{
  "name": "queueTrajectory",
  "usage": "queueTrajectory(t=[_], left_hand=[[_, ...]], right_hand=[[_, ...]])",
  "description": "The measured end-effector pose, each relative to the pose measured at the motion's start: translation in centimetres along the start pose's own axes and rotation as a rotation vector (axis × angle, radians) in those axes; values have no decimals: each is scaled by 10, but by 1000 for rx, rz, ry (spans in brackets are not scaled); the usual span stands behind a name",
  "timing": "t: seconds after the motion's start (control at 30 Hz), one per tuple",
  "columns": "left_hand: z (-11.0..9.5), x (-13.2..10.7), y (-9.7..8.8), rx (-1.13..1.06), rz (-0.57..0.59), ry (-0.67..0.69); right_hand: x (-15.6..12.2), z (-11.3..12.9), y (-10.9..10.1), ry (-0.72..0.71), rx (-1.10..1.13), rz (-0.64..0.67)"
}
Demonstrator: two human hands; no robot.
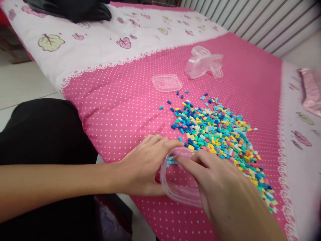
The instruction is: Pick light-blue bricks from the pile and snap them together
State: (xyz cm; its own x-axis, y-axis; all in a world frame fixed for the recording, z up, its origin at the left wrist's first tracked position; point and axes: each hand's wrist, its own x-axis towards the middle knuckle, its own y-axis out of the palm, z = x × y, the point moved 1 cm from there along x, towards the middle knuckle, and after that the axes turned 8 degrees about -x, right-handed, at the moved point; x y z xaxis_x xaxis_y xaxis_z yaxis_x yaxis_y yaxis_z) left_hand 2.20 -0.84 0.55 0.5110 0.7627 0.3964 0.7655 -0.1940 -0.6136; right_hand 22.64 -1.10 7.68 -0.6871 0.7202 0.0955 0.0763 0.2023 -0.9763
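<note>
A clear plastic container [180,195] lies tilted on the pink bedding, its opening turned toward me. My left hand [145,164] is curved around its left side, thumb below and fingers above, steadying it. A few light blue toy bricks [171,162] show inside, close to the upper left wall. My right hand [213,177] reaches over the opening with its fingers bent, the index fingertip beside those blue bricks. Whatever its fingers hold is hidden. Directly behind the container spreads a large pile of small multicoloured toy bricks [220,130].
Farther back lie a flat clear lid [167,83] and several clear plastic containers [204,63] in a cluster. Loose blue bricks [169,102] are scattered left of the pile. A black item [75,10] rests at the far left; pink satiny fabric [311,90] is at right.
</note>
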Motion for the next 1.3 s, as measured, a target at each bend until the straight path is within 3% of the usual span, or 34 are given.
queueTrajectory(t=[0.13, 0.33, 0.53, 0.73, 1.07, 1.3], left_hand=[[0, 1, -1, 7, 6, 15], [1, 1, 0, 7, 14, 0], [0, 0, 1, 11, 11, 3], [1, -1, 1, 12, 19, -7], [-1, 0, -1, 0, 14, 4], [1, 0, 1, -9, 5, 0]], right_hand=[[4, 7, 4, 8, 31, 30], [7, 17, 7, 159, 15, -17], [9, 11, 0, 12, 65, -36], [7, 23, 11, 145, 83, -39], [8, 11, 3, 9, 98, -40], [5, 24, 13, 115, 189, -15]])
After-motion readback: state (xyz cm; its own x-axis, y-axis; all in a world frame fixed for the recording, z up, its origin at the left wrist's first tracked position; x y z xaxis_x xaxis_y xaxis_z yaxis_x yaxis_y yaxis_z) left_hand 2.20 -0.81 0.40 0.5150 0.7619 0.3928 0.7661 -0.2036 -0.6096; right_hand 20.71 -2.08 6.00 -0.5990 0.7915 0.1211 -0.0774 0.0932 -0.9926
